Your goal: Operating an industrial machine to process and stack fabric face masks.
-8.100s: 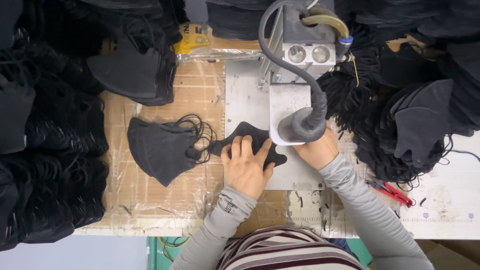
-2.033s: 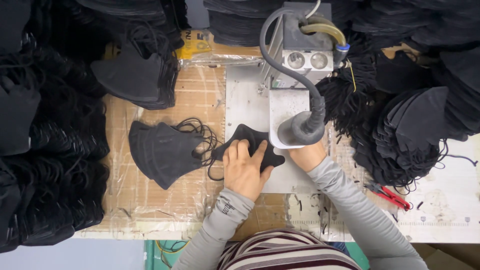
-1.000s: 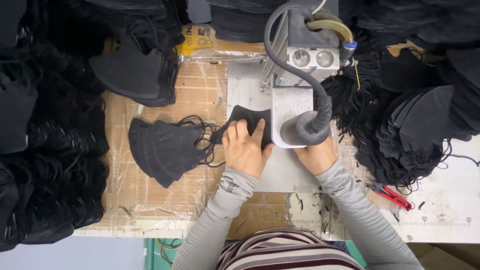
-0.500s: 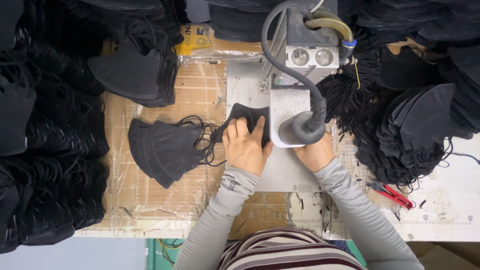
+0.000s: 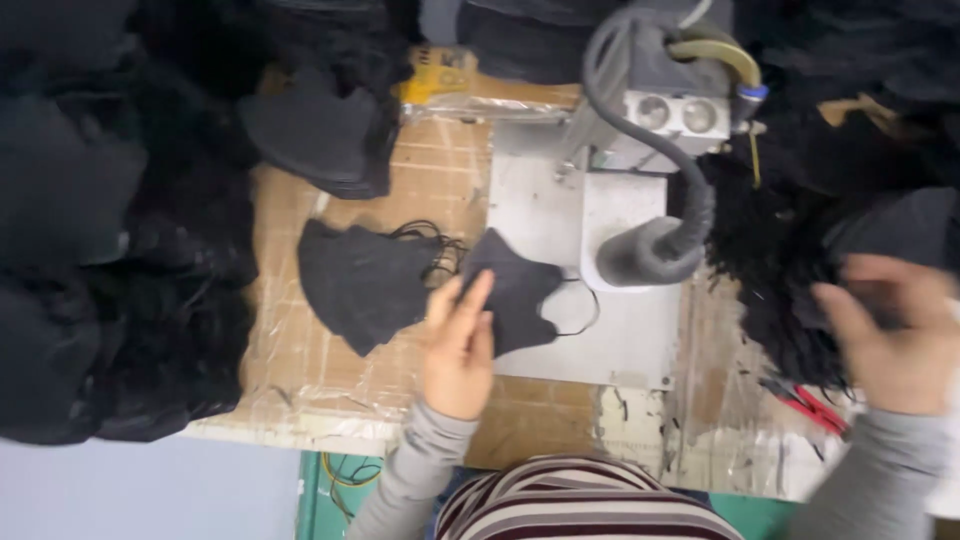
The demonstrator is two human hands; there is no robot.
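Observation:
My left hand (image 5: 458, 345) rests its fingertips on a black face mask (image 5: 515, 290) lying on the grey metal plate (image 5: 600, 340) of a small bench machine (image 5: 640, 160). The mask's thin ear loop trails right across the plate. To its left sits a small stack of black masks (image 5: 360, 280) with tangled loops. My right hand (image 5: 890, 335) is far out to the right, blurred, at the heap of black masks (image 5: 800, 260) there; its fingers look curled on a dark piece.
Large piles of black masks (image 5: 110, 250) fill the left side and the back (image 5: 320, 130). A grey hose (image 5: 650, 250) loops down from the machine. A yellow object (image 5: 440, 80) lies at the back. Red-handled snips (image 5: 810, 405) lie near the front right edge.
My right hand has left the machine and swung right to the mask heap. My left hand has drawn the mask leftward, out from under the machine head.

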